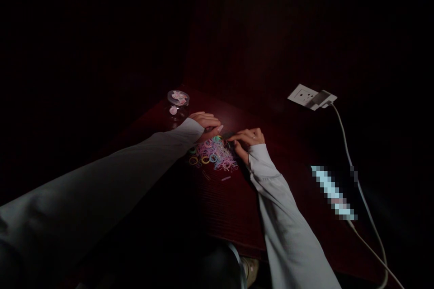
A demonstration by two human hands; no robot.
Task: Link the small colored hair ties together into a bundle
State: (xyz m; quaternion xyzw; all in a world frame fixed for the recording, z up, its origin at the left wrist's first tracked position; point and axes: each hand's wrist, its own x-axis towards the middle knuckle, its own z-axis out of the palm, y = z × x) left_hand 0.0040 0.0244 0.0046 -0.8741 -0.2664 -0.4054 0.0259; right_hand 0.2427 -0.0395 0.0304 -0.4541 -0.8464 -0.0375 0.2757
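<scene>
A heap of small coloured hair ties [215, 152], pink, purple, yellow and blue, lies on the dark red table. My left hand [208, 124] rests at the heap's far left edge, fingers stretched out and thumb pointing right. From the right, my right hand [249, 141] reaches over the heap's edge, fingers extended and thumb apart from them; a ring is on one finger. Nothing shows clearly in either hand, though the fingertips are dim. Closer to me lie a short pale strip [226, 178] and a thin loose band [206, 175].
A clear lidded jar [178, 99] with stickers stands beyond my left wrist. To the right are a wall socket [303, 95] with a plugged-in charger [325, 98], a white cable [346, 144] and a pixelated bright device [334, 194]. The surroundings are very dark.
</scene>
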